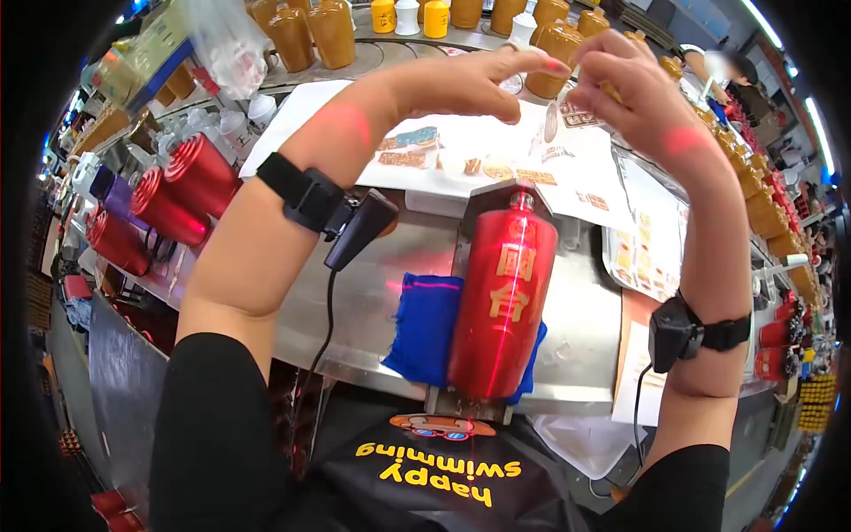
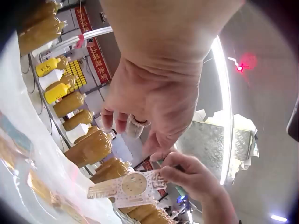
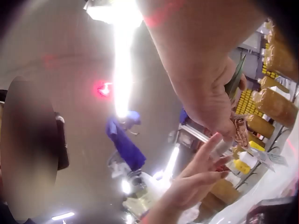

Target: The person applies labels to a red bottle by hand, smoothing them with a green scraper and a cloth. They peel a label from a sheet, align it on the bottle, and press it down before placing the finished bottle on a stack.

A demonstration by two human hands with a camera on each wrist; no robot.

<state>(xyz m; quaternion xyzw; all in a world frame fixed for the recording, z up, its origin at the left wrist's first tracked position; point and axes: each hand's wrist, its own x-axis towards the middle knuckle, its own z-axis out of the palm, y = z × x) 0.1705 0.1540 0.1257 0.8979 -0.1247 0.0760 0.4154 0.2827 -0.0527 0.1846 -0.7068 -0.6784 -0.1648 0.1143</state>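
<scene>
A clear decal with a printed round emblem hangs from my right hand, pinched between thumb and fingers above the work table. The same right hand carries a thin green piece against its palm. My left hand is raised beside it, fingers loosely extended and fingertips close to the right hand's; one finger wears a pale finger cot. Below both hands, a red bottle with gold characters lies tilted on a metal holder, over a blue cloth.
White sheets with several printed decals lie behind the bottle. A tray with more decals is at the right. Red bottles stand at the left; brown bottles line a conveyor at the back.
</scene>
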